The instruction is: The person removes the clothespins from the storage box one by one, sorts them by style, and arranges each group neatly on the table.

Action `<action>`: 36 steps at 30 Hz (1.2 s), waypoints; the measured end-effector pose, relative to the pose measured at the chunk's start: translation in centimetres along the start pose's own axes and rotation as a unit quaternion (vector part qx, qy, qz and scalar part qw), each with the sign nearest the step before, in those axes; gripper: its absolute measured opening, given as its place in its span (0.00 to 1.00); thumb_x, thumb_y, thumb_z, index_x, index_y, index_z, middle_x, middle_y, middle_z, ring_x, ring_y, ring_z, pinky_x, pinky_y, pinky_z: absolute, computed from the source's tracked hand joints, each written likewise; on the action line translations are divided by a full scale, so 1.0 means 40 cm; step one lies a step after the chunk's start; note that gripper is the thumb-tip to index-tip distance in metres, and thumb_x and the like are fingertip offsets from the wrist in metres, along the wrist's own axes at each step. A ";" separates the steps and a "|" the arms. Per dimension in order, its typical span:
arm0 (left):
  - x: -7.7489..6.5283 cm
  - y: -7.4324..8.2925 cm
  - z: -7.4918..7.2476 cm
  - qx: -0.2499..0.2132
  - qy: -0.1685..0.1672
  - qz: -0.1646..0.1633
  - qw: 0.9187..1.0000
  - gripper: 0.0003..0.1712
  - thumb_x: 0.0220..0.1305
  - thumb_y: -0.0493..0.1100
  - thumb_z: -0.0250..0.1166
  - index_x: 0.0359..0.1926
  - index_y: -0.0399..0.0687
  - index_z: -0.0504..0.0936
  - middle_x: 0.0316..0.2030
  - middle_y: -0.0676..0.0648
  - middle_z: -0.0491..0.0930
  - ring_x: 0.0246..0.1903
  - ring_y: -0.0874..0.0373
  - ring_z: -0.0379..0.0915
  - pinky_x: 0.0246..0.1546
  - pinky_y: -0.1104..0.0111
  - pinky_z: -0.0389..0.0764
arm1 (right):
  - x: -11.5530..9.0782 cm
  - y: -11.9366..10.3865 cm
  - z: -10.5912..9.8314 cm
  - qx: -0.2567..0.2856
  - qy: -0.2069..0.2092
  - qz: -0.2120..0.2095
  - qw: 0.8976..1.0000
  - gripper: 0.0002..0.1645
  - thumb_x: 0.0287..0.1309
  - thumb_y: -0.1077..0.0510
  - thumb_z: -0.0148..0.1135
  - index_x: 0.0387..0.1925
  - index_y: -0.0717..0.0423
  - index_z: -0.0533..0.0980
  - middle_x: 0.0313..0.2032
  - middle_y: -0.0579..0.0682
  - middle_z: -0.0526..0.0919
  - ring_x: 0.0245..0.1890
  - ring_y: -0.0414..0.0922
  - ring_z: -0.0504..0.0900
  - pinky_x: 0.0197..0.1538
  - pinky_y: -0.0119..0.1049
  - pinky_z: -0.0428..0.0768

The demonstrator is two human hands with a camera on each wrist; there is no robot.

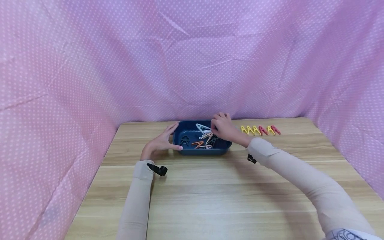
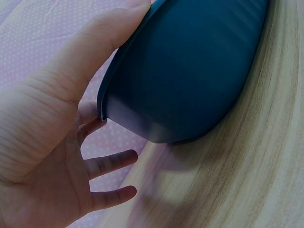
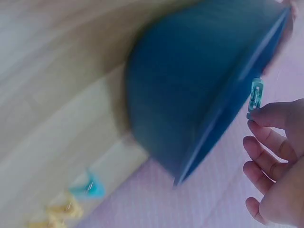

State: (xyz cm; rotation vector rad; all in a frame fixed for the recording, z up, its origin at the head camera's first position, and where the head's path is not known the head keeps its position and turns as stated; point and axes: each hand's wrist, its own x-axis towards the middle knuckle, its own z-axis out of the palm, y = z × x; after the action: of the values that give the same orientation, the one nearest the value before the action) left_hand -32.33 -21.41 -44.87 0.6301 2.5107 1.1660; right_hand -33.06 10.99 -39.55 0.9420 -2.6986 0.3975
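Note:
A dark blue plastic bin [image 1: 204, 152] holds several clothespins, among them a white clothespin [image 1: 201, 128] and an orange clothespin [image 1: 197, 144]. My left hand [image 1: 161, 141] holds the bin's left end, thumb on the front rim and fingers toward the back. In the left wrist view, two fingers of that hand [image 2: 52, 142] extend free of the bin wall. My right hand [image 1: 224, 127] is over the bin's right part. Seen from the right wrist, this hand [image 3: 280, 161] pinches a pale teal clothespin [image 3: 256, 94] between thumb and index finger, beside the rim.
Right of the bin, yellow clothespins [image 1: 248, 130] and red clothespins [image 1: 262, 130] stand in a row on the wooden table [image 1: 195, 193]. At the row's near-bin end is a blue clothespin [image 3: 89, 186], blurred. A pink dotted cloth [image 1: 192, 66] hangs behind the table.

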 end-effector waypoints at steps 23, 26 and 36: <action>-0.005 -0.012 -0.010 0.017 0.006 0.008 1.000 0.68 0.56 0.56 0.78 0.83 0.61 0.37 0.83 0.51 0.32 0.81 0.46 0.30 0.76 0.37 0.47 | -0.215 0.219 -0.139 0.013 0.008 0.106 0.994 0.05 0.59 0.65 0.68 0.28 0.61 0.79 0.35 0.59 0.82 0.44 0.60 0.71 0.55 0.65 0.59; -0.006 -0.012 -0.010 0.017 0.006 0.009 1.000 0.68 0.57 0.56 0.77 0.83 0.61 0.38 0.83 0.51 0.32 0.81 0.45 0.31 0.76 0.36 0.47 | -0.237 0.227 -0.125 0.008 -0.014 0.116 0.993 0.06 0.60 0.64 0.68 0.28 0.59 0.80 0.35 0.58 0.83 0.45 0.60 0.72 0.57 0.67 0.59; -0.003 0.005 0.000 0.020 -0.003 0.016 1.000 0.68 0.56 0.58 0.78 0.83 0.60 0.38 0.83 0.49 0.33 0.81 0.45 0.31 0.76 0.38 0.47 | -0.289 0.214 -0.084 -0.004 -0.053 0.133 0.990 0.05 0.58 0.62 0.69 0.28 0.58 0.82 0.36 0.57 0.83 0.41 0.57 0.73 0.45 0.55 0.62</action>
State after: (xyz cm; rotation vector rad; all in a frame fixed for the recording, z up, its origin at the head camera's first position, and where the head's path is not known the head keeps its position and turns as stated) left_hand -32.17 -21.36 -44.68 0.6869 2.5338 1.1246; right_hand -29.24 25.10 -41.67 0.6156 -2.9300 0.3964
